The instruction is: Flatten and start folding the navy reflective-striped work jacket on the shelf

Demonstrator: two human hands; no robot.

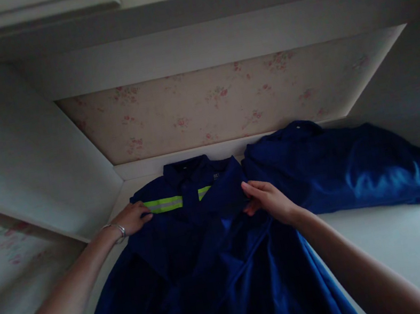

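Note:
A dark blue work jacket (211, 254) with a collar and a yellow-green and grey reflective stripe lies spread on the white surface, its collar toward the wall. My left hand (133, 218), with a bracelet at the wrist, is closed on the jacket at the left end of the stripe. On the other side, my right hand (264, 200) pinches a raised fold of the same cloth, which covers part of the stripe. The lower part of the jacket runs out of view at the bottom.
Another dark blue garment (338, 172) lies folded to the right on the white surface (404, 242). Behind is a wall with floral wallpaper (201, 107). White side panels (28, 140) flank the space, and a cabinet edge (184, 10) overhangs it.

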